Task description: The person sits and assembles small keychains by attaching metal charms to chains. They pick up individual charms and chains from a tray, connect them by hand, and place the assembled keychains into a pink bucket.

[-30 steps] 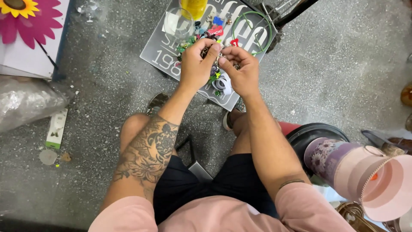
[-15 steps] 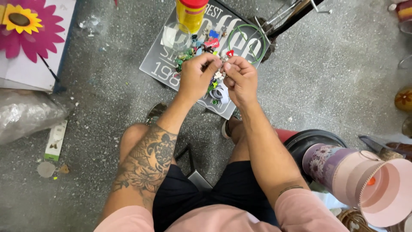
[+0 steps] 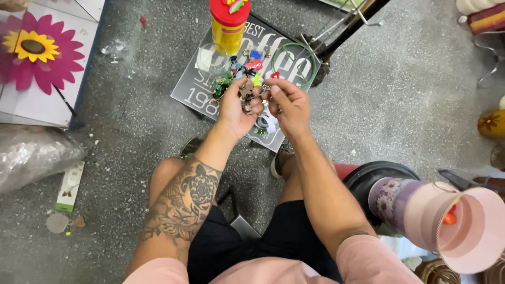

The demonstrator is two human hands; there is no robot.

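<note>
My left hand (image 3: 238, 108) and my right hand (image 3: 288, 105) meet above a dark grey sign board (image 3: 197, 87) lying on the floor. Between the fingers of both hands I pinch a small dark metal trinket (image 3: 248, 93) with thin wire; its exact shape is too small to tell. Under my hands a heap of small coloured charms and beads (image 3: 239, 73) lies on the board. A green wire ring (image 3: 294, 63) rests on the board just beyond my right hand. A yellow bottle with a red cap (image 3: 229, 23) stands at the board's far edge.
A white panel with a pink and yellow flower (image 3: 37, 52) lies at far left, a crumpled clear plastic bag (image 3: 31, 152) below it. At right stand a black round base (image 3: 376, 179) and a pink cylinder with a floral band (image 3: 447, 221). Dark metal rods (image 3: 347, 26) cross above.
The view has shifted so the board, bottle and flower panel sit lower in the picture. My hands stay together over the charms, fingers working the small piece.
</note>
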